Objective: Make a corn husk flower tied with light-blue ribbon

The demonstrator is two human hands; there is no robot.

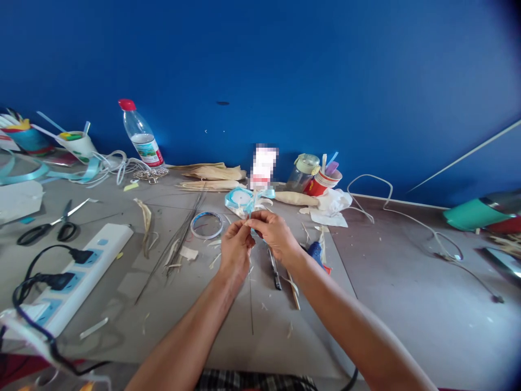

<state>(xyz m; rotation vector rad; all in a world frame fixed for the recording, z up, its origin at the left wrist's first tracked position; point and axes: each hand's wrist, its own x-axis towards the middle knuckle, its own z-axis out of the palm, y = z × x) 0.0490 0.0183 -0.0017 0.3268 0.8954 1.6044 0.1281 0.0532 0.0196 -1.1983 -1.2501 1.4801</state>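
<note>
My left hand (237, 244) and my right hand (272, 231) meet at mid-table, both closed in a pinch with fingertips touching. Between them rises a narrow strip of light blue ribbon (251, 210). A thin dark wire (251, 309) runs down below the fingers; the fingers hide how it meets the ribbon. Just beyond lies a ribbon spool (239, 199) wound in light blue. A roll of tape (207, 225) lies left of my hands. Under my right wrist are a craft knife (275, 271) and a blue-handled tool (315, 251), partly covered.
Loose wires (179, 239) and dried husks (215, 172) lie on the table. Left are scissors (65, 221), a power strip (91, 271) and a bottle (142, 138). Right of centre stand a jar (303, 169), a red cup (321, 183) and crumpled tissue (334, 202); a white cable (419, 220) trails beyond.
</note>
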